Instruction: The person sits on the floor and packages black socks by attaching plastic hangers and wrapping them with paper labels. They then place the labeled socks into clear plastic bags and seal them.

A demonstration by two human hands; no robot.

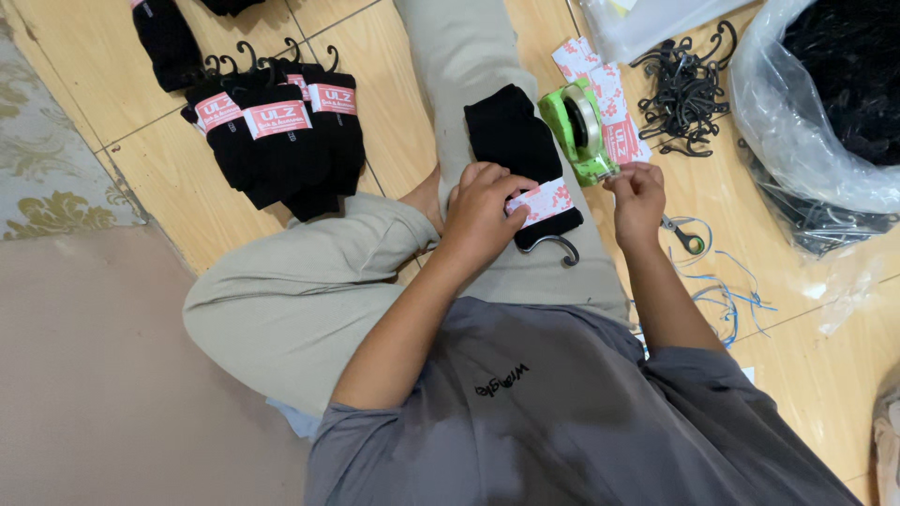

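While you sit on the wooden floor (169,159) with your legs folded, the folded pair of black socks (514,141) lies on your thigh, its long axis running from far to near and leaning a little to the right. Your left hand (483,208) rests on the near end of the socks, and its fingers (506,183) press flat on the pink paper band (548,200) that wraps this end; they are closed down on the band, not spread. Below the band a black plastic hook (555,247) sticks out toward you.

Your right hand (639,195) is just to the right of the band, and its fingers are pinched narrow at the mouth of the green tape dispenser (579,129); what they hold is too small to tell. So the band lies to the left of these fingers, very near, and the dispenser touches the right edge of the socks.

For room: on the right lie scissors (686,236) and blue strips (727,295) on the floor, farther right a clear bag (797,122) and a heap of loose hooks (684,89). On the far left the finished, banded socks (277,131) lie well apart.
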